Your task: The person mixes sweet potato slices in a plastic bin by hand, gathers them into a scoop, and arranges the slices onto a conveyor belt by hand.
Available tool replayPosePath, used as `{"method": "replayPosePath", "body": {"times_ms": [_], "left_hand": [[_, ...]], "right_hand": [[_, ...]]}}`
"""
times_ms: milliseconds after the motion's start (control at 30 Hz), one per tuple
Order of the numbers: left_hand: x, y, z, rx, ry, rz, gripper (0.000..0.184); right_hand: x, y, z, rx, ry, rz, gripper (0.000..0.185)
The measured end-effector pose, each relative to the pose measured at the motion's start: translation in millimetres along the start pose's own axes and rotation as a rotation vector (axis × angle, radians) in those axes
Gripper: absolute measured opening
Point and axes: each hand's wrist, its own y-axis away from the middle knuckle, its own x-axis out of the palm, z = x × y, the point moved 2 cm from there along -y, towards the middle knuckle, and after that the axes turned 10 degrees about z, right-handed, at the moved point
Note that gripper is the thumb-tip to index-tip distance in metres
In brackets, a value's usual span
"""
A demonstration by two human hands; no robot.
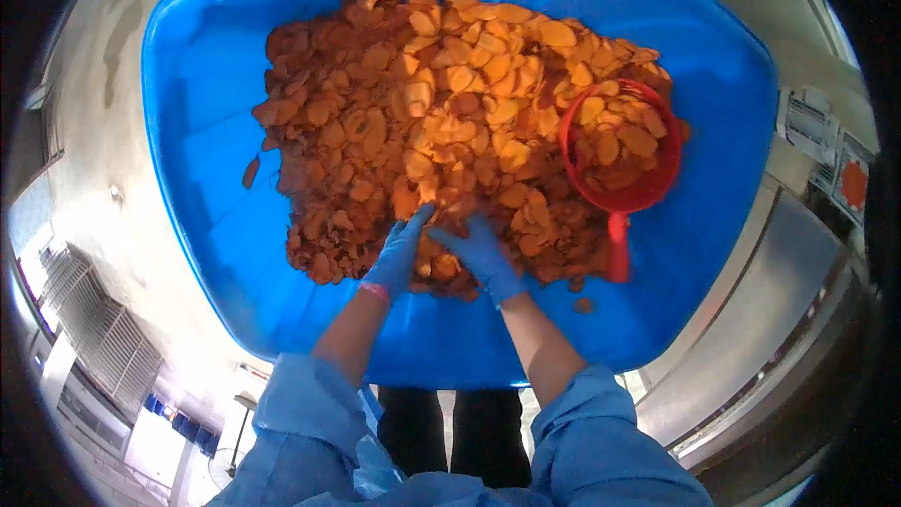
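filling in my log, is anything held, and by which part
Can't tell: left grip and right grip are at the slices, but any hold is unclear. The red scoop is not held.

My right hand (483,255) blurs at the fingertips! Slices (637,141) hide the bottom of the red scoop (648,195), and the view's top clips the blue tub (211,216).

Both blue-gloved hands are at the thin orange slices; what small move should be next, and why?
Perhaps draw the blue-gloved left hand and blue-gloved right hand together around thin orange slices: some lie between the hands, which stand apart.
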Motion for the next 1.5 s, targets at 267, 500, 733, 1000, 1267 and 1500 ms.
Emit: {"method": "replayPosePath", "body": {"times_ms": [267,500,733,1000,1267,1500], "left_hand": [[63,44,21,0.159,0.257,0.108,0.067],[194,88,-50,0.387,-0.033,0.436,0.087],[239,21,-68,0.490,-0.064,0.424,0.092],[38,52,-9,0.747,-0.605,-0.112,0.048],[-125,-13,6,0.587,-0.859,-0.594,0.058],[-27,-36,32,0.320,-1.114,-0.161,0.080]], "right_hand": [[-34,97,19,0.021,-0.258,-0.105,0.066],[-155,169,89,-0.186,-0.259,-0.443,0.072],[-216,114,94,-0.178,0.623,-0.757,0.055],[-120,154,60,0.047,0.184,-0.386,0.049],[-130,25,-33,-0.151,0.518,-0.543,0.070],[-36,29,-32,0.127,0.831,-0.367,0.078]]}}
